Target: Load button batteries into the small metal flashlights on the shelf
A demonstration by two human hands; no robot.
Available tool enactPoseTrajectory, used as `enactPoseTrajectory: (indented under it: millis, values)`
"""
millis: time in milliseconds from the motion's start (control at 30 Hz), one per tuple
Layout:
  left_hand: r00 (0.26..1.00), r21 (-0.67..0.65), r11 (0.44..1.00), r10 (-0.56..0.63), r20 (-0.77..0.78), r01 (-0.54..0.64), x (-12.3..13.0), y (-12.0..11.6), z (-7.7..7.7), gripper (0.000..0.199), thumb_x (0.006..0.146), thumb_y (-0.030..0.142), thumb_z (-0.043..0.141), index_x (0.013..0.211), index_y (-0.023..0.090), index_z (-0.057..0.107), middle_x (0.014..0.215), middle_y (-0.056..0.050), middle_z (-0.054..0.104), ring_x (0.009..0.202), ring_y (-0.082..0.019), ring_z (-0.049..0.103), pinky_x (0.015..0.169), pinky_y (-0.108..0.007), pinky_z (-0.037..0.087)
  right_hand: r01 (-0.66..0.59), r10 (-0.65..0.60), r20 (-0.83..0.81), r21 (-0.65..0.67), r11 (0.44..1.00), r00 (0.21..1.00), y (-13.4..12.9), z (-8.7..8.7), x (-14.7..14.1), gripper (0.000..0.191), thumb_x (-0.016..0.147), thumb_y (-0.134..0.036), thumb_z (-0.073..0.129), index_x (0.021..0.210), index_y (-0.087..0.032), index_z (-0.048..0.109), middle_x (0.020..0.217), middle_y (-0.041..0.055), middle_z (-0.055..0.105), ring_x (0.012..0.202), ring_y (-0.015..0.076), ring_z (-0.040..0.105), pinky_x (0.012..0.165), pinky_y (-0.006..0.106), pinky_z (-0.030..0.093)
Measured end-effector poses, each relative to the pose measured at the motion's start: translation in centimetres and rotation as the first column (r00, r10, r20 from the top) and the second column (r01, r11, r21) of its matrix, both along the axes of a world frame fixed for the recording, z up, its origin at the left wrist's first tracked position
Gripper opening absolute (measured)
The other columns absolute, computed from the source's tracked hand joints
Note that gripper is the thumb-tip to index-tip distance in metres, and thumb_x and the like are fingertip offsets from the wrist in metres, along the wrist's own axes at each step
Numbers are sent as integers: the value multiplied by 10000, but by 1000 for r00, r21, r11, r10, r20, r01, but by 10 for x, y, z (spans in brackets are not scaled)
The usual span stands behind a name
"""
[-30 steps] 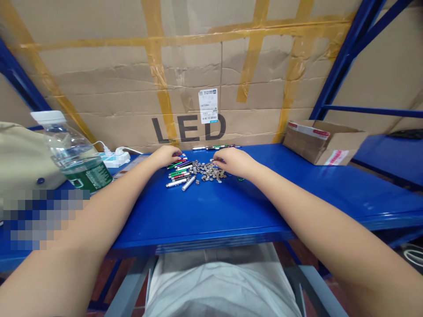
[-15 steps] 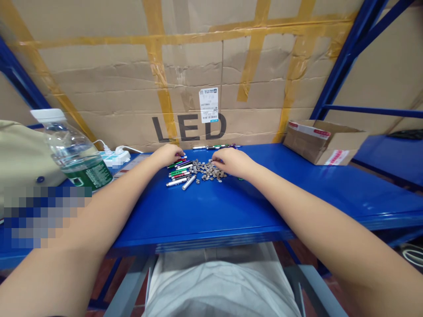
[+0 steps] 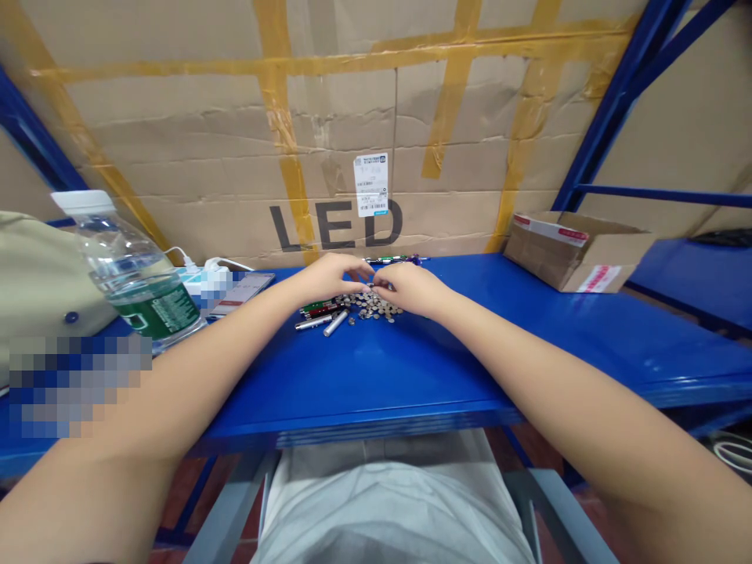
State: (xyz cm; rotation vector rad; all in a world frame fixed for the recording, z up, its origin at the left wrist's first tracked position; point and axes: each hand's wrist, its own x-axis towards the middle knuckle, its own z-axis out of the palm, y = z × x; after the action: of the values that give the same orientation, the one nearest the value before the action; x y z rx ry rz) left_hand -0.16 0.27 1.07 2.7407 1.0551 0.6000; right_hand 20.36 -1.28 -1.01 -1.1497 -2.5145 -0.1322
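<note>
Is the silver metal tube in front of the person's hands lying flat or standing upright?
Lying flat: the silver metal tube rests lengthwise on its side on the blue shelf, just below the pile of small metal discs.

A loose heap of silver button cells is spread flat, with the left hand and the right hand held just above it, their fingertips almost meeting. Whether anything is pinched between them cannot be made out. To the left of the heap, slim metal tubes are laid roughly side by side, some green or red, two bare silver and angled. More tubes are lined up farther off.
</note>
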Motion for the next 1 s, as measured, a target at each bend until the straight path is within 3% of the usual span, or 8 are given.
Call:
enactPoseTrajectory:
  millis: [133, 267, 500, 733, 1000]
  values:
    - [1000, 3, 1000, 23, -12, -23, 11, -3, -4, 227, 821, 286, 634, 1001, 168, 703, 924, -38, 736, 840, -156, 650, 763, -260, 466, -26, 24, -65, -26, 999, 998, 4, -2, 1, 212, 914, -265, 513, 861, -178, 698, 916, 64, 723, 827, 177, 628, 696, 264, 403]
    - [997, -10, 998, 66, -30, -66, 6, -4, -1, 221, 817, 249, 593, 984, 175, 717, 952, -40, 734, 865, -155, 644, 773, -261, 457, -77, 66, -139, -74, 994, 988, 4, -3, 3, 166, 888, -241, 566, 931, -170, 710, 901, 57, 724, 809, 172, 630, 697, 265, 426]
    - [988, -185, 977, 81, -134, -105, -5, -5, 4, 224, 759, 276, 623, 935, 189, 728, 919, -15, 728, 824, -147, 636, 743, -246, 445, -417, 416, -22, -77, 906, 909, -2, -8, 0, 171, 842, -180, 648, 987, -174, 739, 988, 95, 668, 962, 200, 599, 887, 324, 437]
    - [957, -211, 960, 126, -262, -184, -4, -9, 9, 172, 759, 270, 639, 872, 189, 742, 799, 3, 727, 699, -122, 621, 632, -218, 411, -398, 399, 17, -25, 917, 917, 8, -19, -3, 164, 863, -212, 635, 983, -218, 747, 1020, 88, 652, 982, 216, 570, 880, 357, 425]
    - [914, -146, 974, 104, -392, -173, -6, -8, 6, 158, 774, 292, 630, 834, 198, 741, 803, 4, 721, 712, -129, 610, 637, -228, 394, -347, 347, -9, -14, 938, 938, 6, -24, -12, 165, 879, -221, 619, 981, -188, 745, 997, 90, 676, 943, 208, 584, 843, 328, 424]
